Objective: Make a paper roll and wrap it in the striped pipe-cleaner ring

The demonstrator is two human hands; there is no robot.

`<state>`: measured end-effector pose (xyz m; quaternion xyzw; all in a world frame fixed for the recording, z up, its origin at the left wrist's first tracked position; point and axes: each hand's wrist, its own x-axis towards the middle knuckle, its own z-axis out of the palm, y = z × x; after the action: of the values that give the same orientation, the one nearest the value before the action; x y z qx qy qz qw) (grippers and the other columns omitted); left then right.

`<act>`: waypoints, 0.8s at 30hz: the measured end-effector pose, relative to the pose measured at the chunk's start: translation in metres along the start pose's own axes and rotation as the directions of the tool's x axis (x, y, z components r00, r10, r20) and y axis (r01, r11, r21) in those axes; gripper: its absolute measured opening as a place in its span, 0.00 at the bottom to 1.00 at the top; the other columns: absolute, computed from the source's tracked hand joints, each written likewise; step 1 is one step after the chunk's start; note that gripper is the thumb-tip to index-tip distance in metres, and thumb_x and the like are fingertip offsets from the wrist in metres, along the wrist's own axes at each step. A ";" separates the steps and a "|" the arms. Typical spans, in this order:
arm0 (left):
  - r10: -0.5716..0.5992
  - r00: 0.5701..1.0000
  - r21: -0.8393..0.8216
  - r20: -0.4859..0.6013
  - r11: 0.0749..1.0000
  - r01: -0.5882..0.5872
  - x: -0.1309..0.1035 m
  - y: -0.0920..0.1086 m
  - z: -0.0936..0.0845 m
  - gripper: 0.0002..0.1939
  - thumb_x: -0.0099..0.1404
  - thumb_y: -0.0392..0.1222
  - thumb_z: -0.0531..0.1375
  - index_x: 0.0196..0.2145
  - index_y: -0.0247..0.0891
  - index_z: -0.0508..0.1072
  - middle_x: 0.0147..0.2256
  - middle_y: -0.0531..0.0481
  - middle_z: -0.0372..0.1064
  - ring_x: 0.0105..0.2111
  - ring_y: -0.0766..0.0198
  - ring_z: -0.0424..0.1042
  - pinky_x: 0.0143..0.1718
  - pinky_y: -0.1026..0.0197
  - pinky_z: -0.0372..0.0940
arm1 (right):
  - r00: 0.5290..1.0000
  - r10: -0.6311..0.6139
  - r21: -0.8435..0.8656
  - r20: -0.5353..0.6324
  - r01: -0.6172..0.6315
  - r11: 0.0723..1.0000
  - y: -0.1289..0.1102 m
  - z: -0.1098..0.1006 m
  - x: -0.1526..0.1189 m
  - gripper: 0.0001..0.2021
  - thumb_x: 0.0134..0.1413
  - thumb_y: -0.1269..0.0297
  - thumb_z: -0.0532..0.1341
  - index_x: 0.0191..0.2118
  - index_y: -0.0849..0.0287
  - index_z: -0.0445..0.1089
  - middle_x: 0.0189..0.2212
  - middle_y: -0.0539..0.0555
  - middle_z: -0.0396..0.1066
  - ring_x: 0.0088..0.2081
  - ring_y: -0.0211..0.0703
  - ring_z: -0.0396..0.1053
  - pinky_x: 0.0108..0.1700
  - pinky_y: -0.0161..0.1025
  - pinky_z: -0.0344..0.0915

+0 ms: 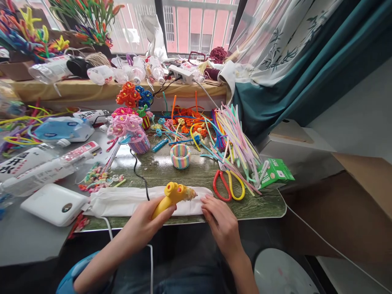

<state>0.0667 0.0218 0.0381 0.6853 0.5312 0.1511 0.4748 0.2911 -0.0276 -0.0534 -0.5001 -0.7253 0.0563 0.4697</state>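
My left hand (153, 218) is wrapped round the handle of a yellow glue gun (171, 196), whose nozzle points right and is coated in brownish residue. Beneath the gun lies a long white cloth strip (122, 201) along the table's front edge. The fingers of my right hand (219, 216) rest on the strip's right end, close to the nozzle, slightly apart, with no object visible in them. Behind the gun stands a small striped pastel cup (180, 157). Red and yellow scissors (229, 185) lie just right of the strip.
A white power bank (55, 205) and plastic bottles (45, 167) lie on the left. Flower pots with pink flowers (125, 124) stand behind. Pastel pipe cleaners (235, 134) and a green box (277, 171) are on the right. A black cord (137, 173) runs behind the gun.
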 end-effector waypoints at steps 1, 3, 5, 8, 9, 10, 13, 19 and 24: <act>-0.008 1.000 0.006 0.001 1.000 0.008 0.001 0.000 0.001 0.22 0.65 0.60 0.53 0.28 0.38 0.66 0.19 0.57 0.56 0.22 0.68 0.55 0.21 0.66 0.50 | 1.000 0.000 0.004 -0.005 0.000 1.000 0.000 0.000 0.000 0.07 0.66 0.73 0.57 0.45 0.57 0.71 0.46 0.56 0.78 0.52 0.47 0.73 0.56 0.47 0.69; -0.022 1.000 0.019 0.003 1.000 0.022 0.002 0.001 0.002 0.21 0.64 0.60 0.53 0.28 0.38 0.66 0.19 0.57 0.56 0.21 0.67 0.55 0.22 0.65 0.50 | 1.000 0.005 0.011 -0.011 -0.005 1.000 0.000 0.000 0.000 0.08 0.65 0.73 0.57 0.46 0.57 0.72 0.46 0.56 0.78 0.52 0.47 0.74 0.55 0.47 0.70; -0.035 0.999 0.032 0.007 0.999 0.035 0.003 0.003 0.003 0.21 0.64 0.60 0.53 0.28 0.38 0.66 0.19 0.57 0.56 0.21 0.67 0.55 0.22 0.65 0.50 | 1.000 0.018 0.014 -0.013 -0.017 1.000 0.000 0.000 0.000 0.09 0.65 0.73 0.57 0.46 0.57 0.72 0.45 0.56 0.78 0.52 0.47 0.74 0.55 0.48 0.71; -0.043 0.999 0.050 0.017 0.998 0.043 0.004 0.005 0.003 0.21 0.64 0.61 0.52 0.29 0.39 0.66 0.19 0.57 0.56 0.21 0.66 0.56 0.22 0.64 0.50 | 0.999 0.030 0.018 -0.014 -0.029 0.999 0.000 -0.001 0.001 0.08 0.65 0.72 0.57 0.45 0.56 0.72 0.45 0.56 0.78 0.51 0.48 0.75 0.54 0.49 0.71; -0.043 0.999 0.055 0.020 0.998 0.042 0.004 0.005 0.002 0.21 0.64 0.60 0.52 0.29 0.39 0.66 0.19 0.57 0.56 0.21 0.66 0.56 0.23 0.64 0.50 | 0.999 0.030 0.019 -0.013 -0.030 0.999 0.000 -0.001 0.001 0.08 0.65 0.72 0.57 0.45 0.56 0.72 0.44 0.56 0.78 0.51 0.48 0.75 0.54 0.49 0.71; -0.039 0.999 0.060 0.022 0.997 0.038 0.004 0.005 0.002 0.21 0.64 0.60 0.52 0.29 0.39 0.66 0.19 0.57 0.56 0.21 0.66 0.56 0.23 0.64 0.50 | 0.999 0.030 0.019 -0.010 -0.030 0.999 0.000 -0.001 0.001 0.08 0.65 0.72 0.57 0.45 0.56 0.72 0.45 0.56 0.78 0.51 0.49 0.75 0.54 0.49 0.71; -0.012 1.000 0.098 0.000 0.995 0.012 0.003 0.002 0.000 0.20 0.65 0.59 0.52 0.29 0.38 0.67 0.21 0.57 0.57 0.23 0.66 0.56 0.24 0.64 0.51 | 1.000 0.030 0.015 -0.004 -0.030 0.999 0.000 -0.001 0.000 0.09 0.65 0.72 0.57 0.46 0.55 0.72 0.45 0.56 0.78 0.51 0.49 0.74 0.54 0.50 0.71; 0.002 1.000 0.136 -0.025 0.991 0.001 0.000 -0.001 -0.004 0.20 0.65 0.59 0.51 0.28 0.39 0.65 0.22 0.58 0.56 0.23 0.67 0.55 0.26 0.64 0.51 | 1.000 0.019 0.002 -0.006 -0.019 1.000 0.000 0.000 0.000 0.08 0.65 0.73 0.58 0.45 0.56 0.71 0.45 0.55 0.78 0.52 0.48 0.74 0.54 0.49 0.71; -0.027 0.999 0.156 -0.028 0.987 0.031 0.001 0.001 -0.006 0.21 0.64 0.60 0.51 0.27 0.39 0.65 0.20 0.57 0.56 0.22 0.66 0.56 0.24 0.64 0.51 | 1.000 0.020 0.001 -0.015 -0.020 1.000 -0.001 0.000 0.001 0.08 0.65 0.73 0.58 0.45 0.56 0.72 0.45 0.55 0.78 0.51 0.47 0.75 0.54 0.48 0.71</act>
<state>0.0633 0.0255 0.0421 0.7107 0.5573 0.1110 0.4148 0.2908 -0.0275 -0.0523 -0.5075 -0.7166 0.0576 0.4750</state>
